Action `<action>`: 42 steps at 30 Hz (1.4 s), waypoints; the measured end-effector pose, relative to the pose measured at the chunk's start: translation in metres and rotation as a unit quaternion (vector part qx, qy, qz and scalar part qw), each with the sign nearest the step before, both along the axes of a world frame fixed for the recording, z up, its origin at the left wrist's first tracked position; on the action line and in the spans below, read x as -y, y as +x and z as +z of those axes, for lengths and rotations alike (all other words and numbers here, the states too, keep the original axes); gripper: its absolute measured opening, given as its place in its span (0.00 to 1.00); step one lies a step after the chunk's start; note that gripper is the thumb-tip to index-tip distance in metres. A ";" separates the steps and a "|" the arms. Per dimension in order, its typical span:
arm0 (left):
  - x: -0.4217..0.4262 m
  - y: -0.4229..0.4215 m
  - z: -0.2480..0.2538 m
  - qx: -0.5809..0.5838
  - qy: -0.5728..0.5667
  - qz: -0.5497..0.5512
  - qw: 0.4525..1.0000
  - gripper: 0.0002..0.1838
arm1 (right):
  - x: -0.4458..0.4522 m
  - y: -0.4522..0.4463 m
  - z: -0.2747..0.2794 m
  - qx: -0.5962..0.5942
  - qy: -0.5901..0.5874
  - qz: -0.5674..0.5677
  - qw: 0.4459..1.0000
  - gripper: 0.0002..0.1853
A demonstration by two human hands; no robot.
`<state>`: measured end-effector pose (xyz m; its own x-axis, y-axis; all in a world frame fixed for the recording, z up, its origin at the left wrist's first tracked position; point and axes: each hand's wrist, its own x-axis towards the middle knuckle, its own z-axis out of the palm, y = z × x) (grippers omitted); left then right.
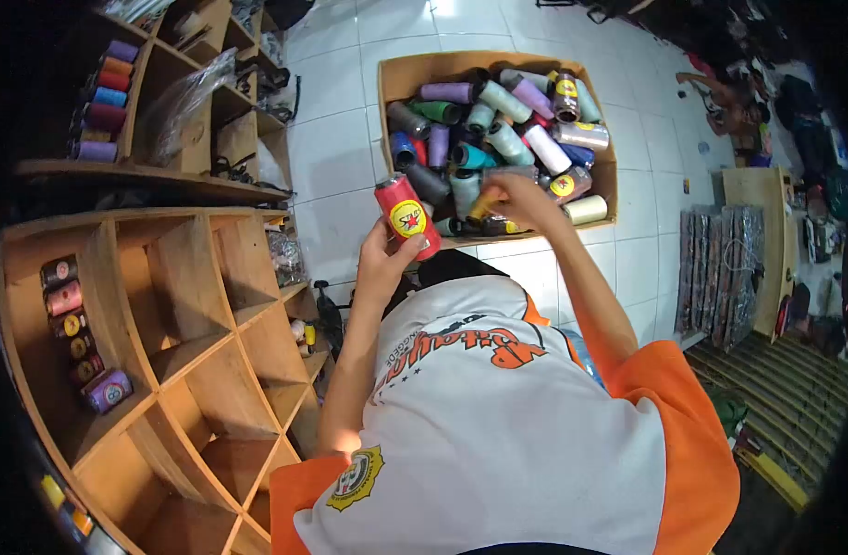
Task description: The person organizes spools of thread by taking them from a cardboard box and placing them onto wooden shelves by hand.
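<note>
- The left hand [392, 252] grips a red spool [407, 218] with a yellow label, thumb across its lower front, fingers behind; the spool is tilted and shows against the near left corner of the cardboard box [433, 68].
- Its upper end stands free of the grip, so a knock there or a loosened thumb could tip it out; wound thread may well be slick.
- If it drops outside the box, the tiled floor [327, 139] would probably let it roll.
- The right hand [523, 201] is in the near part of the box, fingers bent beside something yellowish [484, 203]; whether it holds that, I cannot tell.
- The spools in the box lie crosswise on one another, a pale green spool [510, 143] among them. Pulling one from underneath could make its neighbours slide or trap the fingers.
- A cream spool [586, 210] lies by the near right corner, and a hard shove could perhaps ride it up towards the rim.
- Loose thread ends are too small to make out; any caught between spools could snag.
</note>
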<state>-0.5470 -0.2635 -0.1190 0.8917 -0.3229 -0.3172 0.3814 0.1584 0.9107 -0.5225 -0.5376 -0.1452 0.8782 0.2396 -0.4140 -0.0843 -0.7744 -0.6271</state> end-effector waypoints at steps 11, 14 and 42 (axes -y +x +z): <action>-0.058 -0.010 -0.021 0.008 0.014 0.104 0.994 0.25 | 0.045 0.000 -0.082 -0.028 -0.199 0.228 0.953 0.19; -0.090 -0.020 -0.003 0.026 0.014 0.172 0.985 0.26 | 0.005 0.015 0.013 -0.116 -0.064 0.089 0.987 0.22; -0.249 -0.136 0.050 0.143 0.103 0.696 0.696 0.26 | -0.668 0.049 0.136 0.168 0.478 0.436 0.744 0.23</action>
<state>-0.6831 -0.0149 -0.0687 0.3315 0.9431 0.0269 -0.2129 0.0470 0.9759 -0.4731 0.1303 -0.0091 0.2321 0.8229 0.5186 0.4743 0.3697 -0.7990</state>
